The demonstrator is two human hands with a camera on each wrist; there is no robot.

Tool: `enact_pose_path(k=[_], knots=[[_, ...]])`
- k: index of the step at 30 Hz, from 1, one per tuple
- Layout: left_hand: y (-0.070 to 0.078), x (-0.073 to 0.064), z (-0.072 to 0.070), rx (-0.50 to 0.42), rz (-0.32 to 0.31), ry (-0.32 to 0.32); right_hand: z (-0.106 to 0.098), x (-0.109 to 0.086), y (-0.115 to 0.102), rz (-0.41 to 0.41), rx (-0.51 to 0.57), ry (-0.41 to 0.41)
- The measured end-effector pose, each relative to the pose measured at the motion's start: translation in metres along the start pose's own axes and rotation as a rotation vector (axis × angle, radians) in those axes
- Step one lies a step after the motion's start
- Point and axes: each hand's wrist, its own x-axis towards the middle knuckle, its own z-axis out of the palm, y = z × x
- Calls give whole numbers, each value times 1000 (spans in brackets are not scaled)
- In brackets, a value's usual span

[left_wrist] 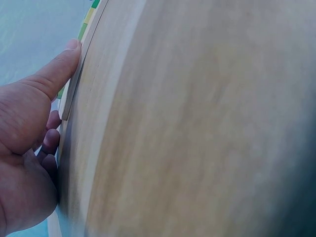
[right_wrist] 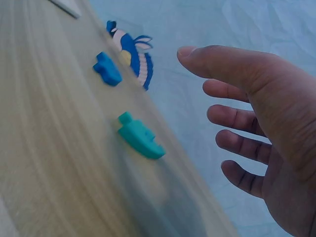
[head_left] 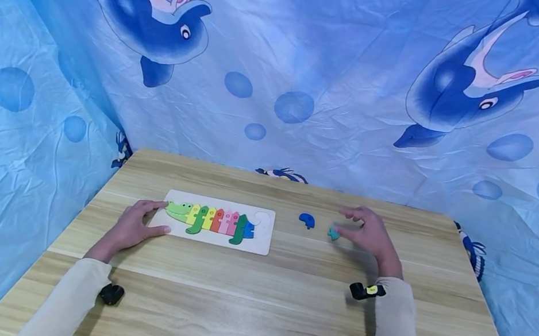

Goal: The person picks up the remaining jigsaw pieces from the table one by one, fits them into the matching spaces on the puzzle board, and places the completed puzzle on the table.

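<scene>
A white puzzle board (head_left: 262, 246) lies on the table, holding a crocodile of colourful pieces (head_left: 217, 220). An unfilled curled outline shows at its right end. My left hand (head_left: 133, 223) holds the board's left end, its thumb (left_wrist: 63, 69) against the near edge and its fingers at the far side. Above a loose teal puzzle piece (right_wrist: 140, 138), my right hand (head_left: 369, 235) hovers with fingers spread and loosely bent. In the right wrist view, a gap separates those fingers from the teal piece. A blue curved puzzle piece (head_left: 308, 219) lies left of the teal one.
The wooden table (head_left: 227, 312) ends at a blue fabric backdrop (head_left: 346, 144) printed with dolphins. Side curtains flank both table edges. A black wrist camera (head_left: 367, 291) sits on the right sleeve, another (head_left: 112, 294) on the left.
</scene>
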Motion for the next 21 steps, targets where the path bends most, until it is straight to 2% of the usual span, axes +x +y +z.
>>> enact_pose_path(k=[9, 21], knots=[[3, 0, -1, -5, 6, 10, 12, -3, 16, 26, 18, -15], [6, -1, -3, -7, 2, -4, 18, -7, 25, 45, -11, -55]])
